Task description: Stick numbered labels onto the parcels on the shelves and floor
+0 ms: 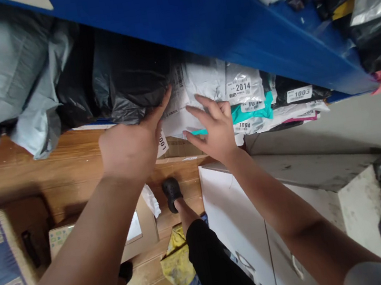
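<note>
Shelf: blue metal rack (229, 20), upper frame, crammed with glossy crinkled mailers.
Parcel: white plastic mailer (199, 88), soft, wrinkled, labelled, centre frame.
Hands: left hand (130, 149) and right hand (215, 131) pressed flat on it, fingers spread, nothing clasped.

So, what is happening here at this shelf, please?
A person is reaching under a blue shelf packed with mail parcels. Both hands press flat on a white parcel: the left hand at its left edge, beside a black bag, and the right hand on its lower part. Neither hand has closed a grip. Numbered parcels, such as the 2014 one, are stacked to the right.
</note>
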A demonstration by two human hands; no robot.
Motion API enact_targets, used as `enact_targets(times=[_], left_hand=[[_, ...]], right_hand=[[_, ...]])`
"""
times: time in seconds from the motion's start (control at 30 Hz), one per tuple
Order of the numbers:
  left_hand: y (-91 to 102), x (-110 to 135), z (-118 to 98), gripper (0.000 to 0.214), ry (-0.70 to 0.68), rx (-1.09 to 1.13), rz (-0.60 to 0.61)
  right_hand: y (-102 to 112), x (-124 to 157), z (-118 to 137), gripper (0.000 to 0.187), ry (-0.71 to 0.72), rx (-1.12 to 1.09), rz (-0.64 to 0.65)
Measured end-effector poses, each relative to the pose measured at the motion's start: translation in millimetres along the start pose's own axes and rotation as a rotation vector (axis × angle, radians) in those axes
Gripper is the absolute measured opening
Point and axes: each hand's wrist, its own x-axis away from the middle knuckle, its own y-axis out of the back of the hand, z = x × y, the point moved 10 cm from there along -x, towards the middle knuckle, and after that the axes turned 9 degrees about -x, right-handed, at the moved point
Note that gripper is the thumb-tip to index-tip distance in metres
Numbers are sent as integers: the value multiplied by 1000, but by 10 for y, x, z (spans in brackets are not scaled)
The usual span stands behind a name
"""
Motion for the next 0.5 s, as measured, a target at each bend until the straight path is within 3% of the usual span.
enact_targets(times=[0.07, 0.13, 0.23, 0.33, 0.4, 0.5], left_hand=[[-10, 9, 2, 53, 0, 32, -8], [-11, 9, 0, 55, -5, 34, -10], [-10, -8, 5, 56, -13, 68, -3], [-32, -18, 1, 56, -15, 200, -6], [-84, 12, -28, 57, -4, 367, -14], [-274, 150, -106, 57, 82, 748, 20]], right_hand=[[46, 30, 109, 28, -35, -216, -17], [-54, 88, 151, 28, -152, -488, -6], [-442, 222, 94, 36, -420, -856, 29], [-733, 336, -39, 35, -629, -1060, -9], [-700, 358, -128, 29, -669, -1093, -92], [-396, 333, -181, 20, -622, -994, -177]])
